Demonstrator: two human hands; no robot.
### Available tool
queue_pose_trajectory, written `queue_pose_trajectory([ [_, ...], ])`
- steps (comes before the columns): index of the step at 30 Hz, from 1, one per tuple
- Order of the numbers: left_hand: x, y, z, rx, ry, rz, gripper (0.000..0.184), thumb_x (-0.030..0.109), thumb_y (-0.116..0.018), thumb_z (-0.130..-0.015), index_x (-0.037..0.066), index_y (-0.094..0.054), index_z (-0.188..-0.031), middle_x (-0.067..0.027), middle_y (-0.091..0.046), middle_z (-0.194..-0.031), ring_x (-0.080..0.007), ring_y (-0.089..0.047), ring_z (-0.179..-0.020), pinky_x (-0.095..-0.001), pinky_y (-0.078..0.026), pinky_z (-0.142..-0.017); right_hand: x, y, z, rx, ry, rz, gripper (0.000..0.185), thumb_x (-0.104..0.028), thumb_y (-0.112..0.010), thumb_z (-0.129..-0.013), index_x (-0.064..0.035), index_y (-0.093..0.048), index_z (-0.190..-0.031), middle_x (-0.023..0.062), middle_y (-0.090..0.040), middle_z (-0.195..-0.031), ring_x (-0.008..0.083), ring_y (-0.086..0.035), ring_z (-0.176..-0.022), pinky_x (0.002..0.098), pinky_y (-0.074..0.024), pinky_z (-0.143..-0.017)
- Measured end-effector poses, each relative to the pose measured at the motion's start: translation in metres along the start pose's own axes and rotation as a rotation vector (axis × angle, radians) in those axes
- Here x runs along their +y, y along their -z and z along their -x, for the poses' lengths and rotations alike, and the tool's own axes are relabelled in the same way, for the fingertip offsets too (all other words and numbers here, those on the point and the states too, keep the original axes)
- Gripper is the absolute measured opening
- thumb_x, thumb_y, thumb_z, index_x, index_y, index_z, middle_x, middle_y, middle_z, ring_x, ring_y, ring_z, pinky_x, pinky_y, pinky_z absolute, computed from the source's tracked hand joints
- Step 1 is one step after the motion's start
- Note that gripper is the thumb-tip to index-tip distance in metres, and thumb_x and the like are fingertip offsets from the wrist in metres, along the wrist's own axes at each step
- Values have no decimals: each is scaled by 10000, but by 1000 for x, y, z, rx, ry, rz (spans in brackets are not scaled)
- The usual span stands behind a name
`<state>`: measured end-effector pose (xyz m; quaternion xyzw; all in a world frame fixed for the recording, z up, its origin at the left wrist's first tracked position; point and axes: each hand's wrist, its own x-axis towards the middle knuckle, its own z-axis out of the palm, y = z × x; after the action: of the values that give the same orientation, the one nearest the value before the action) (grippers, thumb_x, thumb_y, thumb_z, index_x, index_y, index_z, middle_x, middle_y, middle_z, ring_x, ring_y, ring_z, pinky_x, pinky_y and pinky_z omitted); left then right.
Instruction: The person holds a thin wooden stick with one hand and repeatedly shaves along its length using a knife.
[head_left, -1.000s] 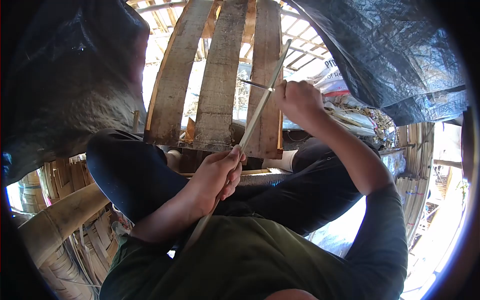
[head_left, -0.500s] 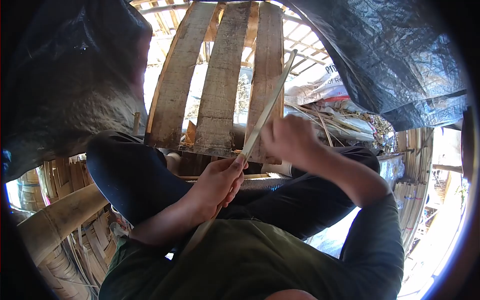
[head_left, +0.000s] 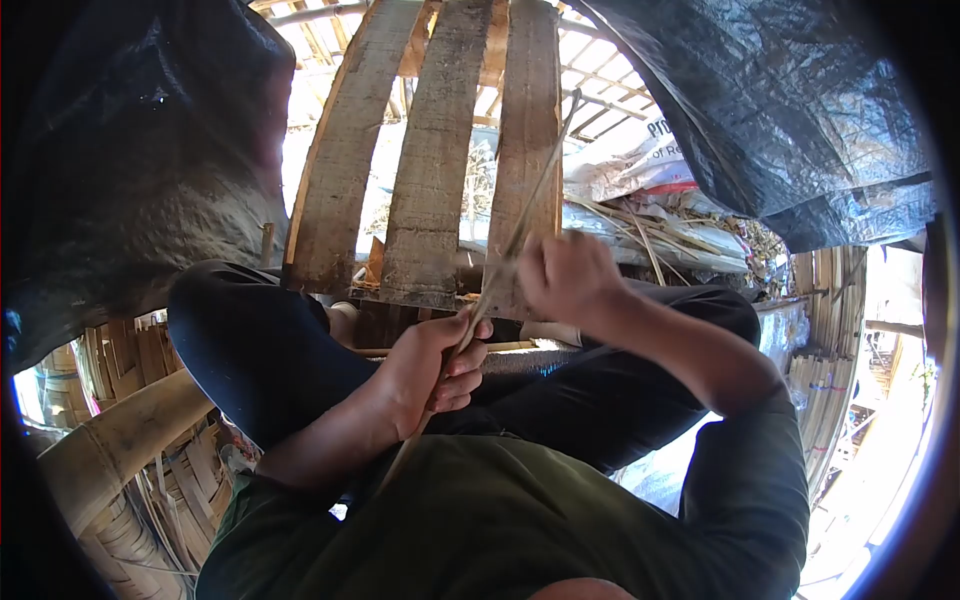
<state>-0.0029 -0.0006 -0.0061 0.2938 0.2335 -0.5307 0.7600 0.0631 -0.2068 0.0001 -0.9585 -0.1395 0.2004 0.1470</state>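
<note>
A long, thin bamboo strip (head_left: 533,195) slants from my lap up across the front of a wooden slatted bench. My left hand (head_left: 432,368) is wrapped around the strip near its lower part, thumb on top. Just right of the strip, my right hand (head_left: 572,274) is closed with its fingers curled. Whatever it may hold is hidden behind the fingers, and a blurred patch shows where it meets the strip. The strip's lower end runs down against my shirt. Several rough planks (head_left: 428,190) form the sloping bench before me.
Dark plastic sheets (head_left: 150,170) hang at left and right. A bamboo pole (head_left: 125,445) lies by my left knee. Bundled strips (head_left: 830,390) stand at the right, and loose strips (head_left: 670,240) and a printed sack (head_left: 640,165) lie behind the bench.
The strip has turned so its narrow edge shows more. My left hand has rolled, showing more of its curled fingers. My right hand has shifted slightly down and left, staying beside the strip.
</note>
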Motion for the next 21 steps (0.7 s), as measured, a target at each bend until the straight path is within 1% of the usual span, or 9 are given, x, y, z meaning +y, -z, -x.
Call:
queue_pose_trajectory([
  [1,1,1,0,-39,15,25,285,369,-301,-1040,149,-449,-934,65,-346,-567,-62,-291,-392,-221,-266,-363,13,0,-10,-1,-8,-3,419,-272,-399,-917,15,-612,-697,244,-614,-622,407,-654,-612,509,-549,-621],
  [3,1,1,0,-79,28,43,285,373,-298,-1039,156,-442,-922,71,-336,-563,-61,-288,-392,-221,-261,-363,52,-6,-38,265,10,277,372,-240,-427,-908,12,-605,-700,241,-615,-621,395,-660,-612,501,-547,-589],
  [6,3,2,-1,-84,6,40,296,386,-283,-1039,156,-410,-900,74,-308,-552,-53,-259,-380,-206,-227,-346,71,-12,-46,342,98,231,370,-254,-430,-914,10,-616,-733,226,-616,-616,361,-664,-596,478,-547,-552],
  [7,2,4,-2,-98,18,52,295,380,-279,-1040,160,-422,-905,73,-317,-556,-56,-271,-387,-214,-238,-354,55,-9,-40,346,106,233,370,-254,-430,-914,10,-616,-733,226,-616,-616,361,-664,-596,478,-547,-552],
  [9,2,4,-2,-112,28,70,294,375,-275,-1041,165,-434,-910,73,-326,-561,-59,-283,-394,-221,-250,-362,17,-11,-15,-10,108,14,399,-272,-440,-910,6,-622,-689,212,-609,-587,359,-658,-578,466,-546,-545],
  [10,3,2,-1,-85,23,52,298,379,-280,-1042,163,-438,-911,73,-329,-562,-58,-283,-395,-222,-252,-361,3,-3,-8,-14,110,15,399,-272,-440,-910,6,-622,-689,212,-609,-587,359,-658,-578,466,-546,-545],
  [12,0,1,-3,-53,34,36,302,383,-285,-1042,160,-442,-913,73,-332,-562,-57,-282,-395,-222,-255,-361,-16,9,4,-71,48,55,284,-149,-507,-847,23,-565,-629,223,-569,-545,372,-624,-524,493,-515,-516],
  [15,0,2,-9,-6,-20,-13,312,400,-311,-1044,150,-456,-926,70,-351,-571,-55,-287,-401,-220,-258,-363,-3,5,-8,132,38,39,381,-201,-502,-852,3,-538,-532,234,-560,-524,396,-625,-544,500,-521,-566],
  [21,-5,0,-13,31,-97,-74,308,399,-366,-1041,124,-466,-946,54,-377,-591,-49,-316,-411,-214,-271,-359,10,14,-11,140,9,194,421,-275,-453,-893,-10,-613,-608,203,-602,-561,362,-639,-531,485,-537,-549],
])
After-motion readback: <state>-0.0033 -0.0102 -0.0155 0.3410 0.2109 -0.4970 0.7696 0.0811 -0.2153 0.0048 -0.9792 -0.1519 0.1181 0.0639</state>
